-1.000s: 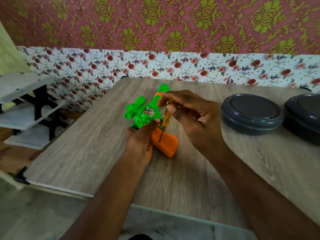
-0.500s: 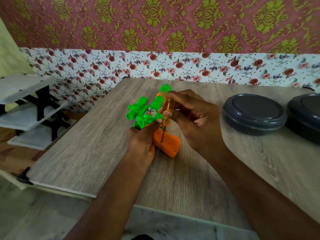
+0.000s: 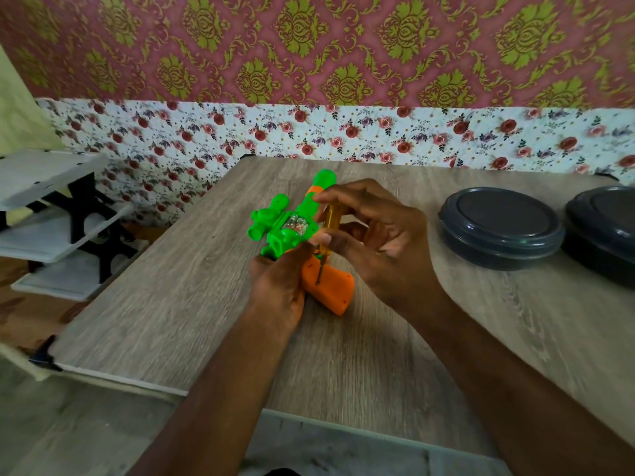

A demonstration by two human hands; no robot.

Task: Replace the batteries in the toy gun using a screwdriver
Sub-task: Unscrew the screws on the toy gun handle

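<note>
Gun (image 3: 285,231), green with an orange grip, shown resting on the table (image 3: 171,304). The gun is gripped at its near side by the left hand (image 3: 278,283), whose fingers are curled round the body. A screwdriver (image 3: 331,221) with a yellow handle is pinched by the right hand (image 3: 374,235) just above the gun, nearly upright, its tip set on the orange grip. 2 dark lidded containers (image 3: 500,228) are seen right of the gun, well apart from it. A white rack (image 3: 51,218) is seen far left of the gun.
</note>
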